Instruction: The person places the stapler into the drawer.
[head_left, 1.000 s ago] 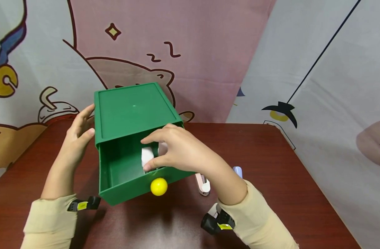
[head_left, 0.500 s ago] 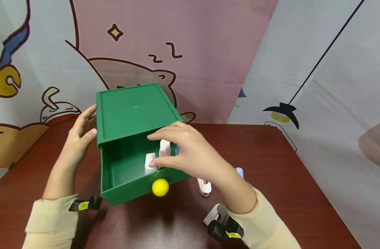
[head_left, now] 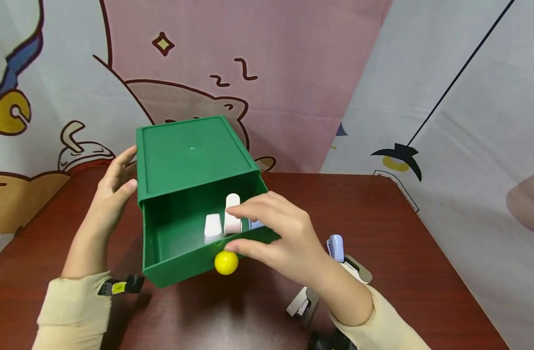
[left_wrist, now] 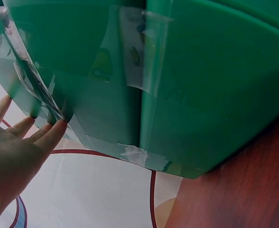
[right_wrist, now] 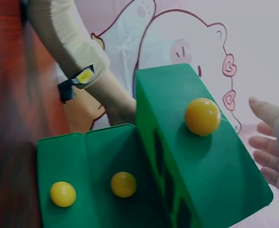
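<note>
A green cabinet (head_left: 194, 155) stands on the table with its top drawer (head_left: 175, 266) pulled out, a yellow ball knob (head_left: 226, 263) on the front. Inside that drawer lie a white block-like item (head_left: 213, 226), a pinkish-white rounded item (head_left: 233, 214) and a partly hidden blue item (head_left: 255, 224). My left hand (head_left: 111, 199) rests its fingertips against the cabinet's left side, seen also in the left wrist view. My right hand (head_left: 289, 238) hovers at the drawer's front right, fingers and thumb spread apart, nothing visible between them. Its thumb is near the knob.
On the table (head_left: 407, 291) to the right lie a blue stapler (head_left: 335, 248) and a grey-white stapler (head_left: 302, 302). Another pale item (head_left: 356, 270) is partly behind the right forearm. A cartoon-print cloth (head_left: 293, 87) hangs behind. Two lower drawers (right_wrist: 106, 156) are closed.
My right hand has moved out of the drawer, rightward and toward me, uncovering the white, pinkish and blue items inside. My left hand and the cabinet hold nearly the same position.
</note>
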Demonstrator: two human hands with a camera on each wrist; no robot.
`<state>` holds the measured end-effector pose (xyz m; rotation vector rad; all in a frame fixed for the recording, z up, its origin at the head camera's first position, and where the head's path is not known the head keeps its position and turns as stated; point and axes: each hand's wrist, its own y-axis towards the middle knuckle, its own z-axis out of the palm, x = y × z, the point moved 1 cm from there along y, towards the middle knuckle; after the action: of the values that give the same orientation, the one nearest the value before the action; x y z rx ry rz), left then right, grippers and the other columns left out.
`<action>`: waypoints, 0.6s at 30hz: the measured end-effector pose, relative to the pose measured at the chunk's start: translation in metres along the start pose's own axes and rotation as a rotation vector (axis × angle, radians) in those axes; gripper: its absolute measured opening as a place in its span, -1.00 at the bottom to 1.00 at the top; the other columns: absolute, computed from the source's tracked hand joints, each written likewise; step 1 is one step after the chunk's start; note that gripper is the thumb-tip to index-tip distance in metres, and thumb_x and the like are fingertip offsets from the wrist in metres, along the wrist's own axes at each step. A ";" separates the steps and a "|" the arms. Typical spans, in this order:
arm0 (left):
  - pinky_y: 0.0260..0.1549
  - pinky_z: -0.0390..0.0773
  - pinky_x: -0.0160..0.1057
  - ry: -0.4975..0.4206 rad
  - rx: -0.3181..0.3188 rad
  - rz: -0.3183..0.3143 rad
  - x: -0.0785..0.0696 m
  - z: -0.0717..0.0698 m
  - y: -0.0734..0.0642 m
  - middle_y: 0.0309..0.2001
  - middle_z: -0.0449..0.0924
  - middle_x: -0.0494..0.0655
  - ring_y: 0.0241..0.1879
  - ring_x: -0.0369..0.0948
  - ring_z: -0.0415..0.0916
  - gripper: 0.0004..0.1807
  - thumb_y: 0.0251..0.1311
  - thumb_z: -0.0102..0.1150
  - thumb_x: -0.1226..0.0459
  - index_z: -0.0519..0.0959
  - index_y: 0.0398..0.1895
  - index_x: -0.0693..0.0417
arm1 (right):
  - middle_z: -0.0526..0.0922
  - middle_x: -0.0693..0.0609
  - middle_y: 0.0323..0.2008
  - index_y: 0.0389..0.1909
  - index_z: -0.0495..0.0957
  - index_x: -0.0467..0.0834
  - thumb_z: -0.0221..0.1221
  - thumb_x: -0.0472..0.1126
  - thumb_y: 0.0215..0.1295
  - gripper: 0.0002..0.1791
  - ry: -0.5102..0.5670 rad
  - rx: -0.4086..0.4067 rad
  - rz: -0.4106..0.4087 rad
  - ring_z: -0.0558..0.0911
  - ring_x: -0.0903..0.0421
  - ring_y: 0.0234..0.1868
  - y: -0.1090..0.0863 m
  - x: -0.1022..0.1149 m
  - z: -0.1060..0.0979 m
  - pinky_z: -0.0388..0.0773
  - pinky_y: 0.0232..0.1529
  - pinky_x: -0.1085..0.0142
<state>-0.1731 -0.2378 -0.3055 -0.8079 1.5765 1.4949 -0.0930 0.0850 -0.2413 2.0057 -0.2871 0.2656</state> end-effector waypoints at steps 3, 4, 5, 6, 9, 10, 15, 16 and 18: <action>0.08 0.26 -0.37 0.003 -0.003 -0.003 0.000 0.000 0.000 0.40 0.13 0.05 0.35 -0.07 0.07 -0.31 0.25 0.14 0.24 0.18 0.45 0.01 | 0.65 -0.01 -0.32 -0.14 0.61 -0.29 0.38 -0.08 0.11 -0.60 -0.033 -0.017 -0.066 0.53 0.11 -0.31 -0.006 0.001 0.002 0.47 -0.25 0.35; 0.08 0.26 -0.36 0.005 -0.003 -0.005 0.000 0.000 0.000 0.40 0.13 0.04 0.35 -0.07 0.07 -0.31 0.26 0.14 0.24 0.18 0.45 0.01 | 0.66 0.00 -0.33 -0.14 0.61 -0.28 0.36 -0.07 0.12 -0.60 -0.042 -0.022 -0.088 0.53 0.11 -0.32 -0.008 0.001 0.002 0.47 -0.26 0.37; 0.08 0.26 -0.36 0.004 -0.002 -0.007 0.000 0.000 0.000 0.40 0.12 0.04 0.35 -0.07 0.07 -0.31 0.26 0.14 0.24 0.18 0.45 0.00 | 0.67 0.00 -0.33 -0.15 0.62 -0.28 0.36 -0.06 0.13 -0.60 -0.051 -0.027 -0.112 0.54 0.11 -0.34 -0.010 0.002 0.003 0.47 -0.27 0.38; 0.08 0.26 -0.36 0.003 -0.001 -0.008 0.000 0.000 0.000 0.40 0.12 0.03 0.35 -0.07 0.06 -0.31 0.26 0.14 0.24 0.18 0.45 0.00 | 0.67 -0.02 -0.33 -0.15 0.62 -0.29 0.36 -0.06 0.12 -0.60 -0.059 -0.033 -0.136 0.55 0.12 -0.35 -0.012 0.002 0.003 0.47 -0.27 0.40; 0.08 0.26 -0.36 0.000 0.003 -0.012 0.000 0.000 0.000 0.41 0.11 0.02 0.35 -0.06 0.05 -0.31 0.26 0.13 0.24 0.17 0.45 0.00 | 0.67 -0.03 -0.36 -0.17 0.61 -0.28 0.37 -0.07 0.11 -0.60 -0.078 -0.042 -0.191 0.56 0.14 -0.40 -0.018 0.002 0.005 0.46 -0.30 0.43; 0.08 0.26 -0.37 -0.001 0.004 -0.013 0.000 0.000 0.000 0.41 0.10 0.01 0.35 -0.06 0.05 -0.31 0.26 0.13 0.24 0.17 0.45 0.00 | 0.67 -0.02 -0.37 -0.18 0.61 -0.29 0.37 -0.07 0.11 -0.61 -0.082 -0.040 -0.203 0.56 0.14 -0.42 -0.020 0.002 0.006 0.46 -0.32 0.45; 0.06 0.28 -0.39 -0.006 0.003 -0.010 0.000 0.000 0.000 0.40 0.11 0.01 0.35 -0.06 0.05 -0.31 0.26 0.13 0.25 0.17 0.45 0.00 | 0.63 0.04 -0.45 -0.17 0.61 -0.27 0.33 -0.04 0.17 -0.62 -0.100 0.007 -0.185 0.57 0.21 -0.46 -0.032 0.000 0.011 0.45 -0.35 0.51; 0.06 0.28 -0.38 -0.007 0.003 -0.010 0.000 0.000 0.000 0.40 0.11 0.01 0.35 -0.06 0.05 -0.31 0.26 0.14 0.25 0.17 0.45 0.00 | 0.62 0.05 -0.47 -0.17 0.61 -0.27 0.32 -0.03 0.18 -0.62 -0.100 0.020 -0.171 0.57 0.22 -0.47 -0.034 -0.001 0.012 0.44 -0.36 0.52; 0.07 0.27 -0.37 -0.009 0.002 -0.010 0.000 0.001 0.000 0.40 0.12 0.02 0.35 -0.06 0.05 -0.31 0.26 0.14 0.25 0.17 0.45 0.00 | 0.61 0.08 -0.48 -0.15 0.61 -0.25 0.31 -0.02 0.18 -0.62 -0.099 0.042 -0.139 0.53 0.25 -0.51 -0.039 -0.002 0.014 0.40 -0.41 0.56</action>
<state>-0.1730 -0.2371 -0.3052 -0.8053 1.5653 1.4877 -0.0823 0.0890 -0.2809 2.0728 -0.2045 0.0857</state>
